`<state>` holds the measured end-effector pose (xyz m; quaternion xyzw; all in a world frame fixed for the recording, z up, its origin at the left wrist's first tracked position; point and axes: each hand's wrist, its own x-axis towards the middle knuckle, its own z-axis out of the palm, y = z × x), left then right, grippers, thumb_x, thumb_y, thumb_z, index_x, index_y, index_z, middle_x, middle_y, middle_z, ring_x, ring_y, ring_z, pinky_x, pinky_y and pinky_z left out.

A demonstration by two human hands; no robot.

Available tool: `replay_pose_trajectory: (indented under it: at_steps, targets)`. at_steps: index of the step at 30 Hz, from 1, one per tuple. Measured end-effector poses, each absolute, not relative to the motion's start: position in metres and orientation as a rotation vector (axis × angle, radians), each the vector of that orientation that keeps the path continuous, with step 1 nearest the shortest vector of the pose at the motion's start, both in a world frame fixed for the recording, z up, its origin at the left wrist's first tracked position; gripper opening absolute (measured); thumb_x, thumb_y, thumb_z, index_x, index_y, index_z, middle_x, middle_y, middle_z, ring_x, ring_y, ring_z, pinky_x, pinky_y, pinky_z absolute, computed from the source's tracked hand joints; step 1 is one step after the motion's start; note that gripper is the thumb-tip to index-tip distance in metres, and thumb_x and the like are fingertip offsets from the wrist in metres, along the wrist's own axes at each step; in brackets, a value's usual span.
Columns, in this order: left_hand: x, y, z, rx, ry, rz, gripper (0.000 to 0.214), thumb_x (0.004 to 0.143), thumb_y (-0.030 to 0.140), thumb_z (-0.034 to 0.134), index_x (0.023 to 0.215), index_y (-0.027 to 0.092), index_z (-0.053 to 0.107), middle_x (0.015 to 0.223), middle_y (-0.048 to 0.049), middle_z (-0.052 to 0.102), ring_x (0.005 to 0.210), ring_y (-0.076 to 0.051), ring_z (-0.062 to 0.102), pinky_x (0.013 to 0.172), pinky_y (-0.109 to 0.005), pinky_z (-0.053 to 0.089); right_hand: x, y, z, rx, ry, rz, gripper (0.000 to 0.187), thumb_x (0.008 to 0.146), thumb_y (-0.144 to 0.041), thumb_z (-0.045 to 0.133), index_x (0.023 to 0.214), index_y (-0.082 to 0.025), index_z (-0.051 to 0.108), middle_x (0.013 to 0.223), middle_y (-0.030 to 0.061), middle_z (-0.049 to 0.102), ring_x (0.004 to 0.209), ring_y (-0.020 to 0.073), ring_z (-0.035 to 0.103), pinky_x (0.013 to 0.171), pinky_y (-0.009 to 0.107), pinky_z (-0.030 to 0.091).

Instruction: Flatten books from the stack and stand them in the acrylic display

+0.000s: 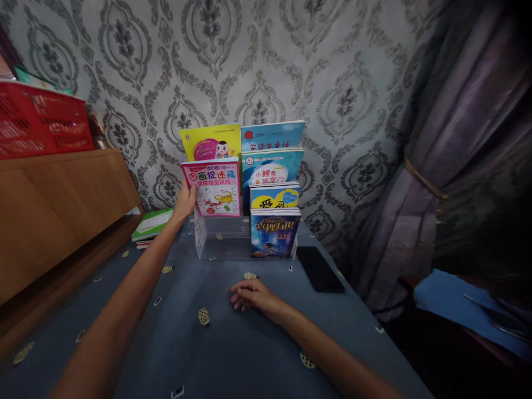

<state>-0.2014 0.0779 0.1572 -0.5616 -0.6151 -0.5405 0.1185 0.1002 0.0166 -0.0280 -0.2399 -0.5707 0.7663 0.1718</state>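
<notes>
My left hand grips the left edge of a pink picture book, its thumb on the cover. The book is upright at the left side of a clear tiered book stand, in front of a yellow book. On the stand's right side are a light blue book, a teal book, a blue and yellow book and a dark blue book at the front. My right hand is low over the table before the stand, holding nothing, fingers loosely bent and apart.
A black phone lies right of the stand on the dark patterned tablecloth. Several books are stacked at the left by a wooden cabinet bearing a red basket. A tied curtain hangs at the right.
</notes>
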Motion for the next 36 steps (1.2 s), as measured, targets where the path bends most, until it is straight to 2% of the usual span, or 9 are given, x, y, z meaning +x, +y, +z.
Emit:
replay_pose_trajectory:
  at_steps: [8,16,22,25,29,32,34,36]
  targets:
    - [-0.199,0.071,0.157,-1.664,-1.829,-1.541,0.035,0.101,0.055,0.039,0.111,0.023,0.051,0.115,-0.0141,0.067,0.118,-0.030,0.062,0.107,-0.051,0.046,0.103,0.015,-0.028,-0.669,-1.484,2.186,0.051,0.058,-0.052,0.089,0.089,-0.015,0.071,0.074,0.0031,0.074,0.065,0.0145,0.069,0.064,0.027,0.046]
    - [-0.198,0.065,0.155,-1.655,-1.839,-1.539,0.024,0.101,0.044,0.041,0.109,0.023,0.048,0.114,-0.0128,0.066,0.114,-0.028,0.063,0.106,-0.051,0.046,0.108,0.014,-0.026,-0.641,-1.469,2.200,0.052,0.061,-0.052,0.089,0.093,-0.015,0.072,0.077,0.0044,0.074,0.068,0.0150,0.070,0.069,0.030,0.049]
    - [-0.199,0.064,0.151,-1.707,-1.811,-1.547,0.028,0.100,0.050,0.042,0.108,0.023,0.046,0.109,-0.0117,0.066,0.108,-0.027,0.064,0.103,-0.049,0.048,0.110,0.015,-0.027,-0.628,-1.462,2.194,0.052,0.064,-0.052,0.088,0.096,-0.014,0.073,0.081,0.0061,0.075,0.071,0.0154,0.070,0.073,0.031,0.050]
    - [-0.199,0.063,0.147,-1.744,-1.759,-1.569,0.033,0.099,0.052,0.043,0.114,0.023,0.045,0.114,-0.0128,0.066,0.109,-0.027,0.064,0.102,-0.049,0.048,0.112,0.014,-0.027,-0.628,-1.454,2.190,0.053,0.063,-0.053,0.089,0.095,-0.014,0.073,0.082,0.0066,0.075,0.072,0.0153,0.070,0.073,0.031,0.049]
    - [-0.210,0.052,0.130,-1.614,-1.821,-1.548,0.037,0.101,0.044,0.038,0.129,0.020,0.041,0.119,-0.0144,0.066,0.112,-0.025,0.065,0.101,-0.043,0.049,0.114,0.013,-0.028,-0.612,-1.468,2.169,0.052,0.065,-0.054,0.088,0.095,-0.015,0.073,0.084,0.0067,0.075,0.074,0.0160,0.070,0.074,0.032,0.050]
    - [-0.227,0.035,0.102,-1.323,-2.159,-1.269,0.037,0.102,0.033,0.031,0.134,0.018,0.043,0.126,-0.0149,0.064,0.118,-0.023,0.064,0.104,-0.039,0.049,0.114,0.012,-0.030,-0.610,-1.518,2.114,0.051,0.068,-0.056,0.086,0.097,-0.016,0.073,0.086,0.0073,0.074,0.075,0.0171,0.069,0.074,0.034,0.051]
    - [-0.239,0.022,0.080,-1.213,-2.314,-1.136,0.037,0.098,0.027,0.036,0.131,0.015,0.049,0.130,-0.0196,0.063,0.126,-0.028,0.060,0.108,-0.045,0.046,0.114,0.012,-0.032,-0.610,-1.562,2.073,0.052,0.070,-0.059,0.083,0.098,-0.017,0.073,0.086,0.0075,0.073,0.075,0.0177,0.069,0.074,0.034,0.052]
    - [-0.251,0.011,0.060,-1.123,-2.441,-1.024,0.041,0.092,0.025,0.045,0.129,0.010,0.053,0.134,-0.0271,0.059,0.135,-0.038,0.051,0.109,-0.058,0.042,0.113,0.011,-0.033,-0.608,-1.608,2.039,0.053,0.071,-0.062,0.081,0.099,-0.017,0.073,0.086,0.0075,0.073,0.075,0.0183,0.069,0.073,0.035,0.053]
